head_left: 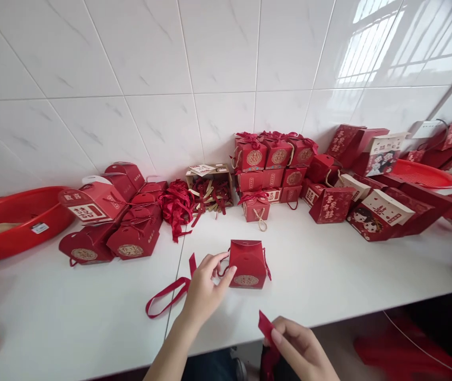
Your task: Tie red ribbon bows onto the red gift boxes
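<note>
Ribbon (266,325) is hanging from the right hand (297,346), whose thumb and forefinger are pinching it just below its free end, beside the near edge of the bench (313,288). One red box (248,260) is standing upright a little in from the middle of that edge, with the left hand (206,290) lying at its left side, thumb and forefinger spread; whether those fingertips are pressing the card or only touching the left cord (222,271), I cannot tell. Good handling is probably depending on a light touch: the box is looking like folded card, so a firm squeeze would be risking a dent, and steadying it low at the sides is seeming safer than pushing on its curved front flap. Pinching the ribbon near its end is giving finer control, and keeping it flat is helping against twists. Another red strip (183,284) is lying looped towards the bench's left end, running behind the left hand, so keeping the wrist clear is worth some care.
</note>
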`<state>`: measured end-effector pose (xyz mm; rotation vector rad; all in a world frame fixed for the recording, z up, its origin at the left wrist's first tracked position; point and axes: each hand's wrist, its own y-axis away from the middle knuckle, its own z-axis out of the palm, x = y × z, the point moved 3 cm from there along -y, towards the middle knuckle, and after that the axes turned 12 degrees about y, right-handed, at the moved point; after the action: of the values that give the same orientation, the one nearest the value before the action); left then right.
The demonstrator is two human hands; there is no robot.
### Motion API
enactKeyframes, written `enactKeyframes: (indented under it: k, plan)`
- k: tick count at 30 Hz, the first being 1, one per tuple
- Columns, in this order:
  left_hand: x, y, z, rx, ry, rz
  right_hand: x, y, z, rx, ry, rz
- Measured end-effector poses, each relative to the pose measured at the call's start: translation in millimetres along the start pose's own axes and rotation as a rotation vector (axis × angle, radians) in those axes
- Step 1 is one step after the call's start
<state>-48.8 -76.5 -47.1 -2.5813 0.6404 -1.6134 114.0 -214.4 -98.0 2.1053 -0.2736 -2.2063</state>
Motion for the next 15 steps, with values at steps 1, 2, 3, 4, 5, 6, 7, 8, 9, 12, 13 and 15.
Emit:
enactKeyframes:
  k: [1, 2, 3, 4, 5, 6, 7, 8, 9, 12, 13, 15]
  plan:
    - [-4.4, -3.7, 4.8, -0.007, 0.022, 0.016, -6.5, -2.4, -1.0, 0.011, -0.004, -0.013]
    - [-7.5, -6.1, 9.1, -0.005, 0.042, 0.030, -12.1, -5.1, -1.7, 0.024, -0.005, -0.025]
    - [-9.0, -7.4, 12.5, 0.007, 0.058, 0.047, -16.5, -8.3, -2.0, 0.038, -0.005, -0.033]
    - [-9.1, -7.6, 14.8, 0.028, 0.067, 0.066, -19.6, -11.9, -1.9, 0.056, -0.007, -0.038]
    - [-7.8, -6.8, 16.0, 0.054, 0.068, 0.085, -21.7, -15.9, -1.5, 0.076, -0.013, -0.042]
    - [-5.4, -5.1, 16.3, 0.081, 0.058, 0.106, -22.9, -20.1, -0.7, 0.091, -0.019, -0.042]
    - [-2.0, -2.4, 15.8, 0.104, 0.040, 0.127, -23.8, -24.2, 0.3, 0.109, -0.025, -0.041]
    - [2.2, 1.0, 14.8, 0.118, 0.016, 0.148, -24.6, -28.1, 1.4, 0.122, -0.027, -0.041]
    - [6.7, 5.0, 13.6, 0.120, -0.006, 0.166, -25.6, -31.5, 2.6, 0.131, -0.026, -0.039]
    - [19.9, 20.2, 10.0, 0.082, -0.022, 0.198, -29.8, -37.6, 6.3, 0.118, -0.023, -0.043]
    - [23.5, 25.7, 9.1, 0.069, -0.011, 0.199, -31.2, -38.1, 7.2, 0.111, -0.026, -0.046]
    - [29.2, 36.3, 8.3, 0.051, 0.016, 0.195, -32.6, -37.3, 7.9, 0.103, -0.029, -0.052]
